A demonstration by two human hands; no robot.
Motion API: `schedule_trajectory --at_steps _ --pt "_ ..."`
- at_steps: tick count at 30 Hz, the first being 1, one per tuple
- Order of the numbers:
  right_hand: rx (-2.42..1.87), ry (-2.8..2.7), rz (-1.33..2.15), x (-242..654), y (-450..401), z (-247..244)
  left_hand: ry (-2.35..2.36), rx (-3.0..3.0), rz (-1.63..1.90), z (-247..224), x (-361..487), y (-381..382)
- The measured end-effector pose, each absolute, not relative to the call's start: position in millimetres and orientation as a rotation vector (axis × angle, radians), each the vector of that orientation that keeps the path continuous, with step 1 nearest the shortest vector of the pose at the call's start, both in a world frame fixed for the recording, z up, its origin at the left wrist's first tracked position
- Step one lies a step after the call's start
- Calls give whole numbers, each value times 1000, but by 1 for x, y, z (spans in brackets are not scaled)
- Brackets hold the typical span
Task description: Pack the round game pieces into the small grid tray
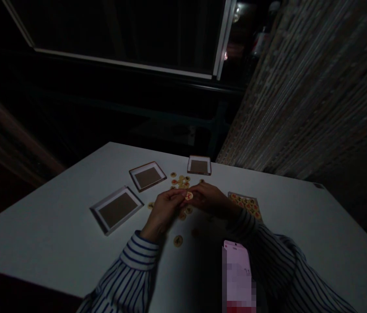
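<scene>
Above the middle of the white table (56,226), a round Chinese chess piece (189,196) with a red character faces up between my hands. My left hand (164,212) pinches its left side with closed fingers. From the right, the closed fingers of my right hand (212,198) also grip the piece; some fingertips are hidden. Loose chess pieces (181,179) lie in a cluster just beyond my hands. Several more are scattered under and around them, including one with a dark character (178,241) closer to me.
Three shallow box parts stand around the pieces: one at the left (118,210), one behind it (147,177), one at the back (199,165). A box filled with chess pieces (244,203) sits right of my right hand. A lit phone (238,269) lies near my right forearm. String curtains (284,87) hang behind.
</scene>
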State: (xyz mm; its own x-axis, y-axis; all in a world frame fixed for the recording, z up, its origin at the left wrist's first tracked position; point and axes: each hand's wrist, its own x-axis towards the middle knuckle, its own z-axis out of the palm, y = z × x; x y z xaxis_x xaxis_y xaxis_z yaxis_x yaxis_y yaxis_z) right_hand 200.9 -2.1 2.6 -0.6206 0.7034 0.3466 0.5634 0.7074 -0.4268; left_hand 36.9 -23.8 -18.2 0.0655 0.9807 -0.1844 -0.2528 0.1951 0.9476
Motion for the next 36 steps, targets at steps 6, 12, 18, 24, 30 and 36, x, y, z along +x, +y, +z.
schedule_trajectory --at_steps 6,12,18,24,30,36 --pt "-1041 -2209 668 241 -37 3 1005 1043 1092 -25 74 -40" --pt "-1055 -2035 708 277 -47 -16 1003 1215 941 -22 103 -46" --pt "-1155 -1944 762 299 -47 -22 979 1257 899 -23 125 -42" --pt "-1157 -2011 810 313 -45 -19 986 1100 915 -36 141 -39" --pt "-1203 -2064 631 326 -46 -12 978 1157 918 -39 156 -33" --pt "-1187 -2155 528 350 -35 -11 1056 1330 953 -39 163 -17"
